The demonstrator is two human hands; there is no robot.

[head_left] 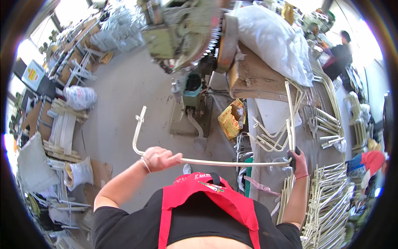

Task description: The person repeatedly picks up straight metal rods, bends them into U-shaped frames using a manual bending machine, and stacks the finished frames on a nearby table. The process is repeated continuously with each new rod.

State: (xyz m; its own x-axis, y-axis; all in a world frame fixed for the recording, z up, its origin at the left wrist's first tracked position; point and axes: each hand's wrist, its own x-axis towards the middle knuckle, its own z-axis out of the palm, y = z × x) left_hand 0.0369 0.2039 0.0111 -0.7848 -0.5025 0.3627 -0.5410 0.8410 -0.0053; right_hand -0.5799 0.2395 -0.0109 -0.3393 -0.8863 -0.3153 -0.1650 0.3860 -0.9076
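Across the front of me stretches a long cream bent metal tube (pixel 232 163), roughly U-shaped, with a small bracket near its upturned left end. My left hand (pixel 157 159) is closed around the tube near the left bend, its index finger lying along it. At the right bend, my right hand (pixel 299 165) grips the same tube; dark material covers part of its fingers. Beyond the tube stands a green press machine (pixel 182 33) with a large toothed wheel. Its foot pedal (pixel 200 144) rests on the floor below.
More bent tubes (pixel 269 139) lie on the bench to the right, near a yellow bag (pixel 232 120). Stacked tubes (pixel 327 203) fill the lower right. A big white plastic sack (pixel 271 41) lies behind. Tube bundles (pixel 64 133) line the left. Another person (pixel 339 54) is at the far right.
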